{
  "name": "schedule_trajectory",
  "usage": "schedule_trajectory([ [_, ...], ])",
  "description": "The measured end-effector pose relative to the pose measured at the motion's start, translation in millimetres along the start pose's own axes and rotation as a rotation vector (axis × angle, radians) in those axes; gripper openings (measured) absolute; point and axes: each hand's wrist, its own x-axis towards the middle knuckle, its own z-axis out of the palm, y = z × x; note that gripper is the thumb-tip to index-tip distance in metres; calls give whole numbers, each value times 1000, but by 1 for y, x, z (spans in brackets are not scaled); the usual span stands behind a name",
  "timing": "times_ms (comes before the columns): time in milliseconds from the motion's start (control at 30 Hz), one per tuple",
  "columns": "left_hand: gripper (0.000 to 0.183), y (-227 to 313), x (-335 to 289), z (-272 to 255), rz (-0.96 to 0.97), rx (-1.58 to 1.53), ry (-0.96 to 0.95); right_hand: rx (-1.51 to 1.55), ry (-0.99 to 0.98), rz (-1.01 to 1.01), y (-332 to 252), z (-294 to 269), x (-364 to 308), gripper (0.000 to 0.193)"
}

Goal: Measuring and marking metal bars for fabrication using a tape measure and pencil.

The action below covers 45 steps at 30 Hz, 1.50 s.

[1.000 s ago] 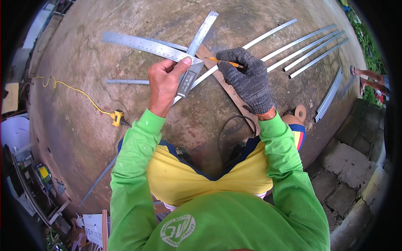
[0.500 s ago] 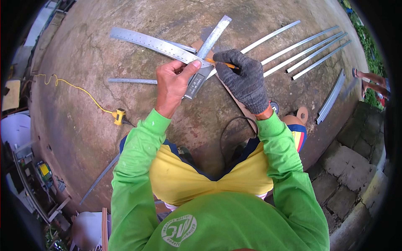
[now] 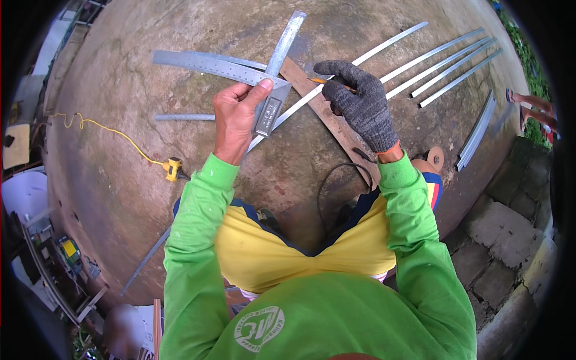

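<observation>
My bare left hand (image 3: 235, 120) is closed on a try square (image 3: 201, 64), its thumb pressed where the ruled blade meets the stock. Caught in the same grip is a galvanized metal channel (image 3: 287, 42), which crosses under the blade and points away from me. My right hand (image 3: 366, 108), in a dark grey knit glove, pinches a yellow pencil (image 3: 319, 80). The pencil is apart from the square, to its right. Under both hands a wooden board (image 3: 333, 123) lies slantwise on the ground, crossed by a long metal strip (image 3: 306, 99).
Several metal strips (image 3: 441, 57) lie at the far right, with stacked channels (image 3: 477, 135) nearer. A yellow cord connector (image 3: 172, 168) rests at left, and a round disc (image 3: 435, 157) by my right knee. A black cable (image 3: 321, 195) loops near my feet. Another person's legs (image 3: 534, 108) show at right.
My right hand has drawn the pencil away from the square, to the right. My left hand has shifted slightly left with the square and the channel.
</observation>
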Motion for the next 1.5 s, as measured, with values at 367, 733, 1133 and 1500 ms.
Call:
schedule_trajectory([
  [367,17,1,-1,8,-24,-141,-98,198,-243,338,-5,32,-9,30],
  [733,20,-1,-3,7,-249,-273,-223,589,-169,359,-7,38,-19,26],
  [1133,34,-11,-4,8,-334,-404,-441,555,-139,441,-8,24,-18,17],
  [1500,26,-14,-4,17,-257,-400,-368,487,-63,436,-19,23,-19,20],
])
